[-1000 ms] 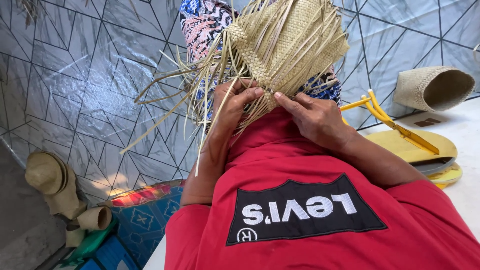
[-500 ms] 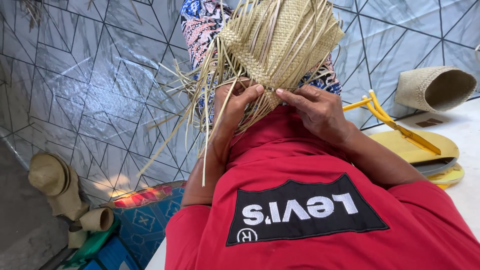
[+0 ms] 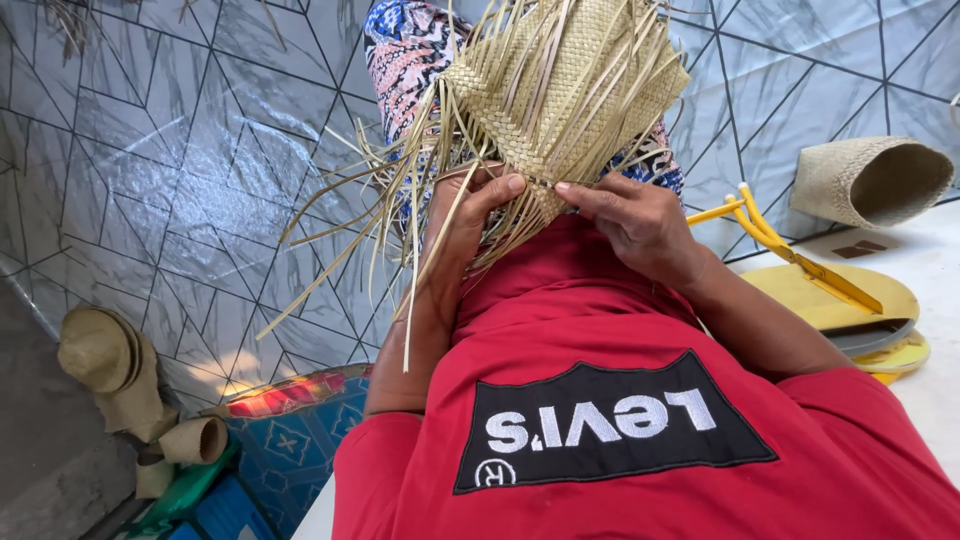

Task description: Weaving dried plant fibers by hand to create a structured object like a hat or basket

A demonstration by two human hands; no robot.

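Since the earlier frames, both hands have stayed at the lower edge of the woven straw piece [image 3: 570, 90], with only slight shifts of the fingers and the loose strips. Left hand [image 3: 470, 215]: grasping the piece at its bottom corner, thumb pressed on the weave, several long strips running between the fingers. Right hand [image 3: 635, 220]: fingertips pinching the same edge just beside the left thumb, closed on a strip.

Woven straw piece: held up over the lap, against patterned trousers [image 3: 410, 50], tilted, with unwoven strips [image 3: 400, 210] fanning down and to the left over the tiled floor [image 3: 150, 150].

Surroundings: red shirt [image 3: 620, 400] fills the lower view. To the right, on a white desk [image 3: 930, 270], lie a finished straw basket [image 3: 870, 180] on its side, yellow scissors [image 3: 790, 250] and stacked round discs [image 3: 850, 310]. At lower left, straw hats [image 3: 100, 350] and small woven cups [image 3: 195, 440] rest on the floor.
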